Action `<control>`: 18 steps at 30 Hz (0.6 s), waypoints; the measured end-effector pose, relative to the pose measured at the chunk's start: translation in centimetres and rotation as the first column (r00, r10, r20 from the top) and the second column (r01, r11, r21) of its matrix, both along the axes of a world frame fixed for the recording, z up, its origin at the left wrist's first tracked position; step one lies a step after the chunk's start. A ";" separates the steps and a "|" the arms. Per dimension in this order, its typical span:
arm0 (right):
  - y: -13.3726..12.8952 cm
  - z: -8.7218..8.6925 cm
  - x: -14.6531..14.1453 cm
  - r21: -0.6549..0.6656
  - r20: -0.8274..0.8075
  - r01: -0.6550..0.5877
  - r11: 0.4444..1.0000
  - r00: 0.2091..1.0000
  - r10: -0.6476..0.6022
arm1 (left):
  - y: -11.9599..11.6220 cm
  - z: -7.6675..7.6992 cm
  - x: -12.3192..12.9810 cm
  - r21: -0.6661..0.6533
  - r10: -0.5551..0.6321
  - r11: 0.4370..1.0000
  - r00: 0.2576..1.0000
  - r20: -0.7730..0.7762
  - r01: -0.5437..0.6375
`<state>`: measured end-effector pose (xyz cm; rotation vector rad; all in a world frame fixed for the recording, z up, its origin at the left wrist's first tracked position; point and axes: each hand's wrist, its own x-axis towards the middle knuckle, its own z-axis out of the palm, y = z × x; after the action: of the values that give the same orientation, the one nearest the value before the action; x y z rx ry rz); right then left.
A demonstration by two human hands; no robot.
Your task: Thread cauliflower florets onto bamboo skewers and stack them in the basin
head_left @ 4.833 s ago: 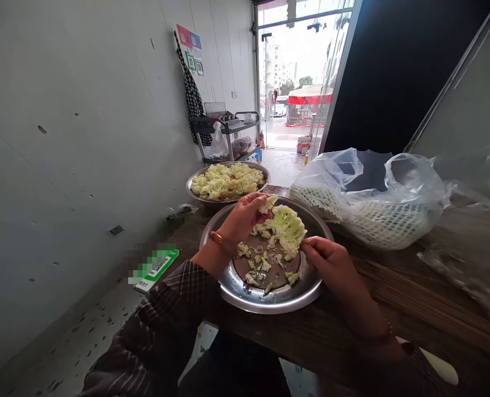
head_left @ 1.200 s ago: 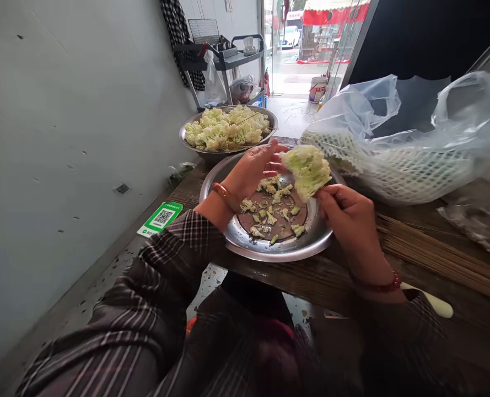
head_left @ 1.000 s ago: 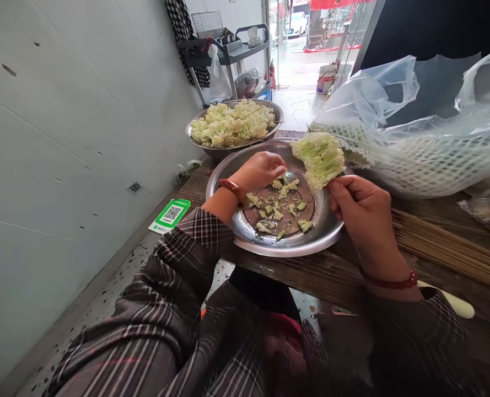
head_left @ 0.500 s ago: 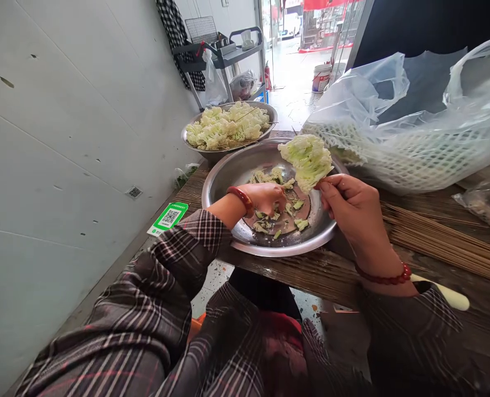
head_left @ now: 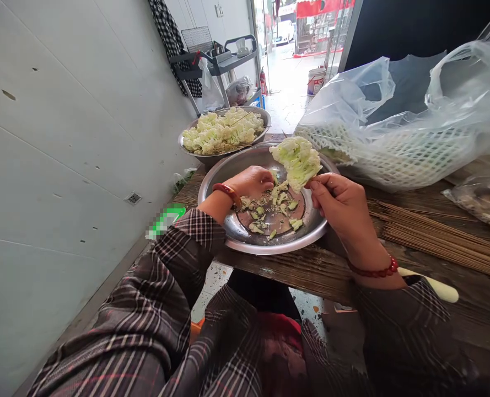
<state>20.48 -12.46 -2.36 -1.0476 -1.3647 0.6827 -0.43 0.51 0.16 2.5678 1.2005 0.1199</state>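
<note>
Over the right side of a wide metal basin (head_left: 278, 246), my right hand (head_left: 338, 207) pinches the stem end of a pale green-white cauliflower piece (head_left: 297, 160). My left hand (head_left: 253, 182) is inside the same basin, above small scraps (head_left: 296, 224) on its bottom. Its fingers are curled together, and what they hold, if anything, is hidden. Behind stands a second metal bowl (head_left: 268, 122), heaped with cauliflower pieces (head_left: 224, 131) with thin sticks among them.
Thin wooden sticks (head_left: 443, 237) lie on the dark wooden table (head_left: 306, 274) at the right, near a pale handle (head_left: 432, 285). A big clear plastic bag (head_left: 414, 149) stands behind them. A wall (head_left: 63, 165) runs along the left.
My left hand has lifted away from the scraps towards the back left of the basin. My right hand still holds the cauliflower piece, and the whole view has shifted slightly.
</note>
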 end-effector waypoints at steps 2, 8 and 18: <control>0.1 -0.1 0.0 -0.003 -0.002 -0.001 1.000 1.000 0.001 | 0.3 0.9 -0.4 0.027 0.064 0.998 0.997 -0.036 -0.063; 0.2 0.0 0.1 -0.018 -0.016 -0.014 1.000 1.000 0.014 | -0.3 3.6 -2.0 0.057 0.085 0.996 0.875 -0.476 -0.066; 0.1 -0.1 0.1 -0.013 -0.012 -0.021 1.000 1.000 0.021 | -1.0 1.0 -2.9 0.017 0.095 0.994 0.794 -0.600 -0.107</control>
<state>20.55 -12.38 -2.47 -1.0397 -1.3637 0.7135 -3.35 -0.53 1.17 2.6010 1.5294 -0.7425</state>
